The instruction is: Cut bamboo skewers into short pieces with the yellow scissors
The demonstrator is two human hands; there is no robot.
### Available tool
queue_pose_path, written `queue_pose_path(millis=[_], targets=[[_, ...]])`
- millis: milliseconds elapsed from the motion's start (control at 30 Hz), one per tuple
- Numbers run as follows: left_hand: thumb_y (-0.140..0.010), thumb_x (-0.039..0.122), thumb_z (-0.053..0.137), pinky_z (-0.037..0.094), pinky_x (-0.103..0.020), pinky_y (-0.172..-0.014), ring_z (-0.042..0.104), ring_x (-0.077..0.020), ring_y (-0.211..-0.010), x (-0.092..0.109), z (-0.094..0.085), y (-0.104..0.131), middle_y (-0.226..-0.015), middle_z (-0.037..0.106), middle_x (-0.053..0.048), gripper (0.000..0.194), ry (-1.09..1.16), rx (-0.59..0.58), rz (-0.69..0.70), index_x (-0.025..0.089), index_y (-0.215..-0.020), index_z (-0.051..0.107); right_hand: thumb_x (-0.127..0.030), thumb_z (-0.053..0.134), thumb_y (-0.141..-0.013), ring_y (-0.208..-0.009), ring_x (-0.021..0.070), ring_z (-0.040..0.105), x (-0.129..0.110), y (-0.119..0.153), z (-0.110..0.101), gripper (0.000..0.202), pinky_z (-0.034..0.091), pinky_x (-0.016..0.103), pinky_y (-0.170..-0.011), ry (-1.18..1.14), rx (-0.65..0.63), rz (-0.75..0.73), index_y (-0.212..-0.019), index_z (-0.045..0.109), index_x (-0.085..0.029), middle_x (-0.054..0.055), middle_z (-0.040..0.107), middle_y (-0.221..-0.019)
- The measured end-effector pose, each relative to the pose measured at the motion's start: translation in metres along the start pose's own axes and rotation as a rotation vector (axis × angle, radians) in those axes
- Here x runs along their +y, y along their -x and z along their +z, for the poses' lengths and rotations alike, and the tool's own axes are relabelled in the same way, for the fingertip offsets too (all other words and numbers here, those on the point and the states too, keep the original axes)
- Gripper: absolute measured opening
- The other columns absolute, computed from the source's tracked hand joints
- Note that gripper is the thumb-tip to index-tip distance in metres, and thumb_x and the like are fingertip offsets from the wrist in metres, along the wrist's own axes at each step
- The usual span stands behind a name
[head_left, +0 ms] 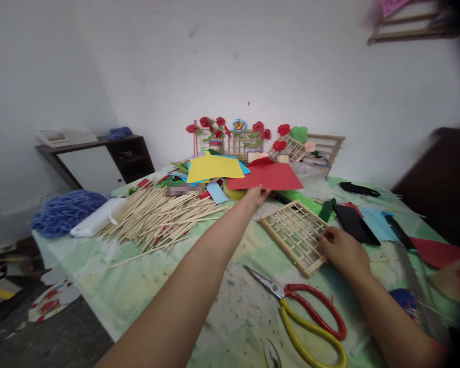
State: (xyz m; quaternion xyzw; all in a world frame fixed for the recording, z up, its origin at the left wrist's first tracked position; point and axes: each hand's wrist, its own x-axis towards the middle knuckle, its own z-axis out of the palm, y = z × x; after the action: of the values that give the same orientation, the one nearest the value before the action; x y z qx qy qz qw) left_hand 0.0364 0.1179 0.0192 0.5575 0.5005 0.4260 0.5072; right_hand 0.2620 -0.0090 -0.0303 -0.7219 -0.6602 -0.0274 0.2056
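Holding red paper (272,176) by its near edge — left hand (257,195), thumb and fingers pinched on the sheet, beyond the grid (297,235) and to its left. Grid: pale wooden lattice, set at a slant over the patterned cloth (233,306). Right hand (345,250): at the grid's right side, thumb and bent fingers closed on the edge; whether that edge is raised off the cloth, cannot tell. Scissors (284,291): one pair, one red and one yellow handle, on the near side of the grid, tips towards its left. Sticks (159,217): a loose heap, left of the grid. White roll (97,217) and blue yarn (69,212): past the sticks, farther left of the grid. Yellow paper (214,167): beyond the grid to the left, atop other coloured sheets. Paper flowers (205,122): several, mostly red, behind the grid and against the wall (168,76). Black tray (354,222): just right of the grid — light blue paper (379,223) beside it, a dark red sheet (437,252) farther right of the grid.
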Motion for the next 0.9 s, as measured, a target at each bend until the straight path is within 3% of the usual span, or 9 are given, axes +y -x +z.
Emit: queue_pose_path(millis=[100,167,267,367,533,733,900], targets=[[-0.087,0.032,0.051,0.049,-0.04,-0.081,0.056,-0.0204,-0.098,-0.008,0.002,0.01,-0.115,0.055,-0.009,0.034,-0.122,0.012,-0.004,0.014,-0.116,0.052,-0.039,0.046,-0.078,-0.058,0.019,0.055,0.005,-0.004,0.005,0.024,0.029,0.027,-0.047,0.018,-0.034,-0.044,-0.072,0.06,-0.021,0.005,0.063,-0.068],[-0.087,0.032,0.05,0.049,-0.04,-0.081,0.056,-0.0202,-0.098,-0.012,-0.01,0.023,-0.114,0.055,-0.009,0.034,-0.221,0.009,0.014,0.014,-0.115,0.052,-0.037,0.045,-0.078,-0.063,0.0202,0.057,0.007,-0.005,0.005,0.024,0.034,0.028,-0.051,0.049,0.001,-0.096,-0.073,0.061,-0.02,0.007,0.062,-0.07],[-0.087,0.036,0.049,0.05,-0.037,-0.077,0.058,-0.0205,-0.091,-0.016,-0.048,0.049,-0.104,0.059,-0.006,0.032,-0.394,0.007,0.061,0.011,-0.106,0.057,-0.034,0.046,-0.078,-0.073,0.0237,0.057,0.005,-0.005,0.002,0.025,0.04,0.032,-0.063,0.154,0.101,-0.192,-0.075,0.064,-0.017,0.011,0.06,-0.074],[-0.086,0.035,0.046,0.045,-0.03,-0.072,0.059,-0.0192,-0.078,-0.021,-0.095,0.076,-0.076,0.064,-0.007,0.032,-0.613,0.062,0.111,0.01,-0.073,0.063,-0.033,0.049,-0.077,-0.082,0.0279,0.055,-0.004,-0.003,-0.005,0.025,0.04,0.036,-0.07,0.265,0.18,-0.237,-0.077,0.065,-0.014,0.015,0.06,-0.082],[-0.08,0.034,0.05,0.039,-0.032,-0.077,0.057,-0.0254,-0.09,-0.036,-0.15,0.105,-0.083,0.064,-0.012,0.025,-0.942,0.21,0.129,0.015,-0.069,0.061,-0.036,0.052,-0.077,-0.081,0.0251,0.057,-0.033,0.005,-0.021,0.025,0.041,0.034,-0.068,0.185,0.171,-0.273,-0.081,0.064,-0.015,0.013,0.061,-0.09],[-0.064,0.03,0.065,0.039,-0.028,-0.068,0.058,-0.022,-0.075,-0.051,-0.17,0.112,-0.078,0.066,-0.009,0.014,-1.142,0.124,0.073,0.017,-0.07,0.063,-0.038,0.049,-0.081,-0.082,0.0216,0.058,-0.065,0.018,-0.039,0.023,0.042,0.032,-0.07,0.046,0.096,-0.419,-0.083,0.061,-0.018,0.009,0.061,-0.094],[-0.073,0.024,0.054,0.04,-0.027,-0.071,0.059,-0.0216,-0.08,-0.048,-0.168,0.113,-0.086,0.067,-0.012,0.014,-1.221,0.119,0.066,0.016,-0.077,0.066,-0.037,0.049,-0.081,-0.084,0.0218,0.058,-0.078,0.029,-0.05,0.022,0.042,0.032,-0.071,0.018,0.105,-0.485,-0.082,0.06,-0.018,0.008,0.061,-0.095]])
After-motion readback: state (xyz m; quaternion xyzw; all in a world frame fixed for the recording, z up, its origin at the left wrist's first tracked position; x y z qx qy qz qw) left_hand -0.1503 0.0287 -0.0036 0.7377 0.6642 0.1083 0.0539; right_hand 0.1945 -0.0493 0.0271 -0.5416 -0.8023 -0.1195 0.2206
